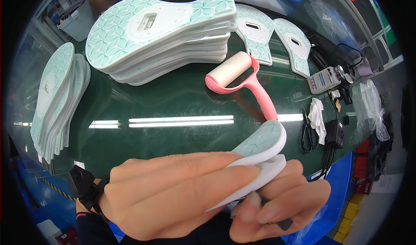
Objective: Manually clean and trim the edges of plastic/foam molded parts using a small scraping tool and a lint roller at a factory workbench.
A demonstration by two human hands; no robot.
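Note:
Close in front of me, my left hand [173, 193] is closed around a white plastic panel [264, 142] with a mint-green patterned face. It is tilted and seen nearly edge-on, with two white layers showing at its end; whether these are one piece or two I cannot tell. My right hand [286, 201] is at the panel's underside, its fingers curled in. A small dark piece [284, 223] shows between those fingers, partly hidden. Just beyond the panel, a pink-handled roller [229, 71] with a white cylinder lies on the green table [173, 104].
A tall stack of paddle-shaped mint panels [117, 37] stands at the back, with a leaning stack [54, 97] at left. Two single panels [255, 28] lie behind the roller. At right are a white bottle [323, 80], black scissors [307, 134], a white cloth [317, 117] and a black adapter [335, 133].

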